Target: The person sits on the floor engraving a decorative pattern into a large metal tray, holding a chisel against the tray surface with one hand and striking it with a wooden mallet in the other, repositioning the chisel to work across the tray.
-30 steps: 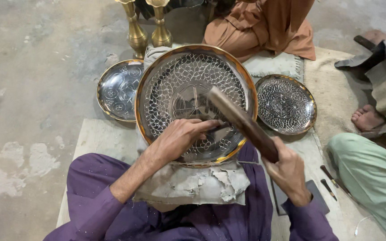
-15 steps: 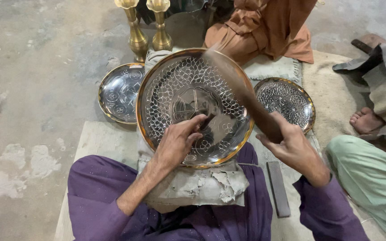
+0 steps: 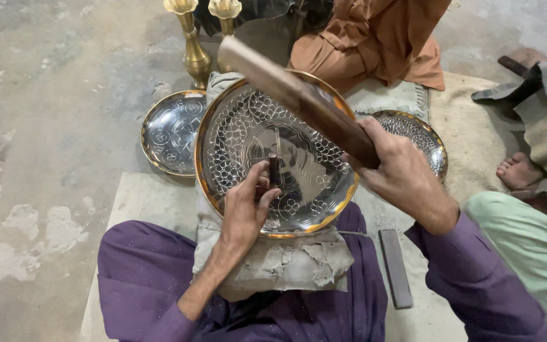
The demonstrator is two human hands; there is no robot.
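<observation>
The left hand (image 3: pixel 243 212) pinches a small dark chisel (image 3: pixel 274 171) upright against the engraved metal tray (image 3: pixel 235 136), which rests on a padded block (image 3: pixel 286 263) in the lap. The right hand (image 3: pixel 400 174) is clenched around a wooden mallet (image 3: pixel 292 95), raised over the tray.

Silver plate (image 3: pixel 248 133), gold rim, lattice engraving

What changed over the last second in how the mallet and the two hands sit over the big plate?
The right hand swung the wooden mallet up off the chisel, its head now raised over the plate's far rim. The left hand kept the chisel on the large engraved plate, which stayed on the padded lap.
</observation>
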